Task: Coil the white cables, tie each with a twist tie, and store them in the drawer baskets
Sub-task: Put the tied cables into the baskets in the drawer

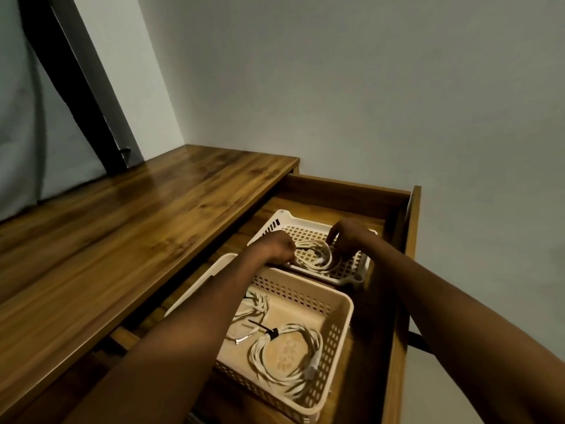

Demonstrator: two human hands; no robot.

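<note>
Both hands are down inside the open drawer, working over the far basket. The left hand has its grip curled tight on one side of a coiled white cable, and the right hand has its fingers bent down onto the opposite side of the same coil — looks like a pinch, though the fingertips are mostly hidden behind the knuckles. The coil lies on the basket floor right between the two grips, so the guess is the person is either settling it flat or snugging up a tie; no tie is visible on this one from here.

Nearer than the hands, under both forearms, sits the near basket. It already holds a tied coil cinched with a black twist tie, plus another bundle partly hidden under the left arm. Holding the coil from two sides makes sense — loops spring apart if only one side is held.

The wooden worktop runs off beyond the left grip. Judging by the baskets, the job seems well along.
</note>
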